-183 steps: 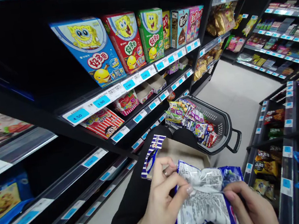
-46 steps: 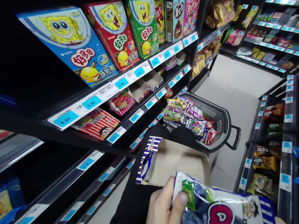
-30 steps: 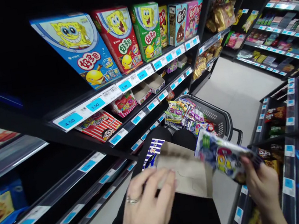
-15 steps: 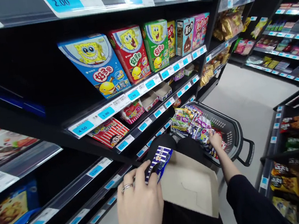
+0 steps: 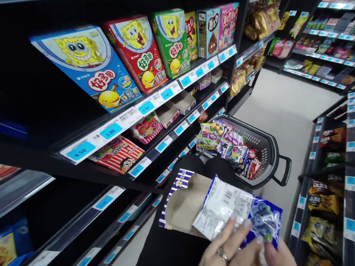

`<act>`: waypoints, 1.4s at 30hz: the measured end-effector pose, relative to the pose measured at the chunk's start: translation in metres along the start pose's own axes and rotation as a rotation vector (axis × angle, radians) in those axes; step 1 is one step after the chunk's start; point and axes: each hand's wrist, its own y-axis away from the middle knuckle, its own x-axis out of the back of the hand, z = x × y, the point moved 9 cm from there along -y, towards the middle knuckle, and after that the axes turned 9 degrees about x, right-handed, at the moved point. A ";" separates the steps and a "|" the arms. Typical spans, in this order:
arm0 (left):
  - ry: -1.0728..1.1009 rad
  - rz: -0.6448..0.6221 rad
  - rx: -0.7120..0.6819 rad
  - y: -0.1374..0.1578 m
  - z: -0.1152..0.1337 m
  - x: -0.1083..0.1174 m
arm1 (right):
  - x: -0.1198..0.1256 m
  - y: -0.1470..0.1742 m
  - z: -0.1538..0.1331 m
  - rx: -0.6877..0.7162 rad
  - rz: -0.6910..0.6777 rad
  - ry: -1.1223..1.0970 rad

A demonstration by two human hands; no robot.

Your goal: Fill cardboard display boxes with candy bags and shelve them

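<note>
Plainly, in the head view, the blueberry packet point(image 5: 225, 203) lies back-up under both hands, overlapping the open carton point(image 5: 175, 195) on the person's lap point(image 5: 168, 257). The left hand point(image 5: 226, 258) spreads slightly parted fingers across the packet's back; its thumb is hidden, so I cannot tell whether it grips. The right hand point(image 5: 280, 259) pinches the near end, its thumb pressing the film. Tugging hard could split the film; a shifting knee could tip the carton; a loosened pinch could drop the packet near the basket point(image 5: 274, 148).
</note>
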 end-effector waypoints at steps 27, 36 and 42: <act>0.513 -0.050 0.420 -0.004 -0.056 0.045 | 0.034 0.007 -0.107 0.623 -0.006 0.424; 0.130 0.101 0.249 0.008 -0.043 0.055 | 0.031 0.011 -0.115 0.705 0.063 0.564; 0.811 -0.087 0.714 0.014 -0.071 0.024 | 0.033 -0.001 -0.107 0.644 0.062 0.485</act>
